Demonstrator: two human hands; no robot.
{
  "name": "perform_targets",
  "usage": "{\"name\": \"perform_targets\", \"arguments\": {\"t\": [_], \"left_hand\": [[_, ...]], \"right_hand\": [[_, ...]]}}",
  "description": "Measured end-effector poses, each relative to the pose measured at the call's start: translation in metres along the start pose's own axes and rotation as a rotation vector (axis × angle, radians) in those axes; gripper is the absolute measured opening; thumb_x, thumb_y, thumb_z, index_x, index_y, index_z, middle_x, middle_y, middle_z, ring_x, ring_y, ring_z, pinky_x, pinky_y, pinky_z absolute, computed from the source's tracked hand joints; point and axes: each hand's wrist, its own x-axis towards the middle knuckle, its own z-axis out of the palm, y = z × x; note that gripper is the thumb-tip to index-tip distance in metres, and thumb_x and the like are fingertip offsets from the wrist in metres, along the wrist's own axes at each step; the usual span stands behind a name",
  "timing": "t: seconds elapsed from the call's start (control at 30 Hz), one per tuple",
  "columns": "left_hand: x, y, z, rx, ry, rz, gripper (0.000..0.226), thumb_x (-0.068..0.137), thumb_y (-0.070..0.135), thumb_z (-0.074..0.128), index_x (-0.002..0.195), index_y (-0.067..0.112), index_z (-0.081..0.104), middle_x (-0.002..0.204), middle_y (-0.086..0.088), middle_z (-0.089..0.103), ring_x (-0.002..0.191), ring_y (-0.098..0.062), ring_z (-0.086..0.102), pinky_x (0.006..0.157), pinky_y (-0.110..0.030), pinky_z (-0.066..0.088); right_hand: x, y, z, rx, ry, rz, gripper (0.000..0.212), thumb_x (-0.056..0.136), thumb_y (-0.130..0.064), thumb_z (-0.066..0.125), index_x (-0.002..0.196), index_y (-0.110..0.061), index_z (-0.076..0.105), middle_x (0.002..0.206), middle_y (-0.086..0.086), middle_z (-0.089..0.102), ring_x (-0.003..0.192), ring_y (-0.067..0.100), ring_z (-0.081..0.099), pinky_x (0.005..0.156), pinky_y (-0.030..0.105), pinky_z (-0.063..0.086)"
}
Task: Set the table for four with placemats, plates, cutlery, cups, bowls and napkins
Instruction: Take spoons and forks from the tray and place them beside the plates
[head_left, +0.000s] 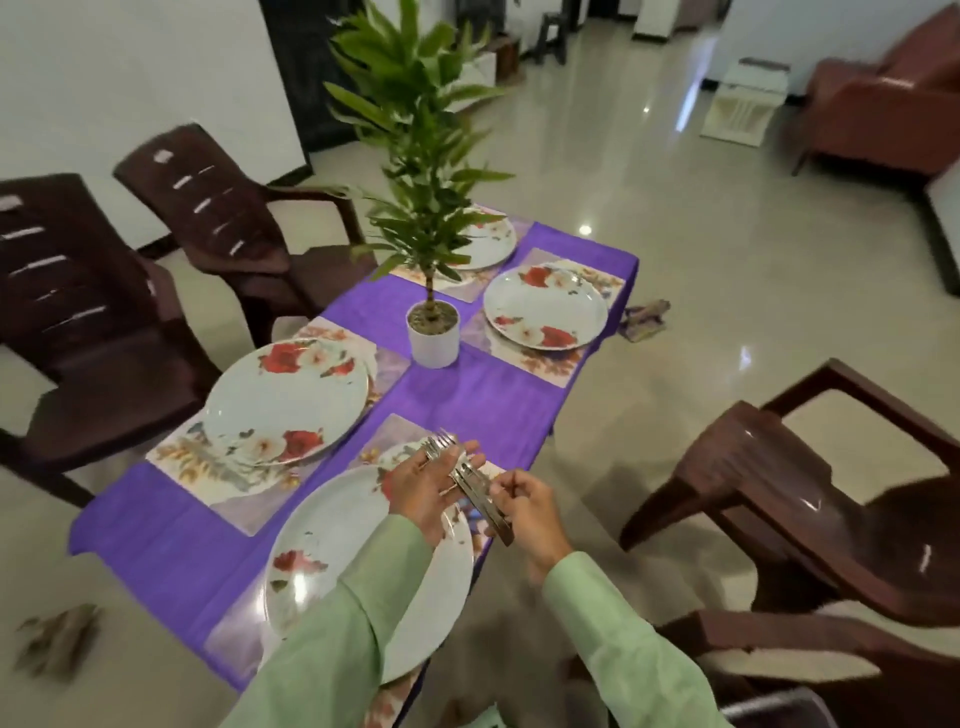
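Person, seen from above: 2 arms, each in a long pale green sleeve of plain, matte woven cloth. Left sleeve (337, 618): loose, wide cuff ending at the wrist, over the near plate (332, 535). Right sleeve (613, 639): same cloth, softly creased, cuff at the wrist, just right of that plate. Both hands bare.

home dining and living area, purple-clothed table (457, 395), brown plastic chairs (228, 228), potted plant (432, 332), armchair (883, 98), glossy tiled floor (727, 270)
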Motion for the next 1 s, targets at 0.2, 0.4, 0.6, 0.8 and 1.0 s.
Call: {"name": "perform_targets", "arguments": {"t": [0.2,0.4,0.6,0.8,1.0], "left_hand": [[0.008,0.019,-0.036,-0.153,0.172,0.076,0.027,0.091,0.002,0.063,0.118,-0.004,0.062,0.110,-0.021,0.071,0.099,-0.038,0.070,0.057,-0.028,0.056],[0.009,0.023,-0.068,-0.114,0.309,0.179,0.024,0.090,0.005,0.063,0.112,-0.005,0.066,0.109,-0.018,0.072,0.095,-0.033,0.072,0.071,-0.037,0.060],[-0.023,0.011,-0.093,-0.225,0.559,0.264,0.025,0.093,0.001,0.057,0.117,-0.008,0.060,0.105,-0.020,0.073,0.093,-0.036,0.072,0.076,-0.041,0.061],[-0.090,-0.017,-0.131,-0.289,0.737,0.323,0.028,0.093,0.003,0.058,0.119,-0.008,0.058,0.110,-0.022,0.071,0.097,-0.036,0.071,0.073,-0.036,0.061],[-0.148,-0.051,-0.172,-0.354,0.842,0.332,0.019,0.093,0.003,0.059,0.111,-0.001,0.059,0.110,-0.023,0.070,0.098,-0.037,0.071,0.078,-0.038,0.061]], "right_hand": [[0.028,-0.008,0.033,-0.123,-0.113,-0.009,0.017,0.099,-0.003,0.045,0.086,-0.008,0.055,0.072,0.008,0.055,0.066,0.019,0.050,0.052,0.022,0.040],[0.052,-0.016,0.057,-0.175,-0.277,0.005,0.020,0.096,0.001,0.045,0.084,-0.009,0.056,0.063,0.001,0.054,0.055,0.012,0.044,0.046,0.019,0.035],[0.054,-0.011,0.072,-0.229,-0.607,0.028,0.011,0.086,-0.003,0.059,0.094,0.002,0.065,0.073,0.012,0.066,0.063,0.017,0.051,0.054,0.024,0.037],[0.025,0.027,0.086,-0.437,-0.789,-0.019,0.015,0.083,0.008,0.066,0.082,-0.006,0.073,0.070,0.007,0.067,0.059,0.018,0.058,0.056,0.029,0.052],[-0.022,0.095,0.104,-0.729,-0.879,-0.041,0.017,0.069,0.001,0.078,0.079,-0.012,0.077,0.080,-0.005,0.073,0.077,0.014,0.068,0.075,0.027,0.056]]}}
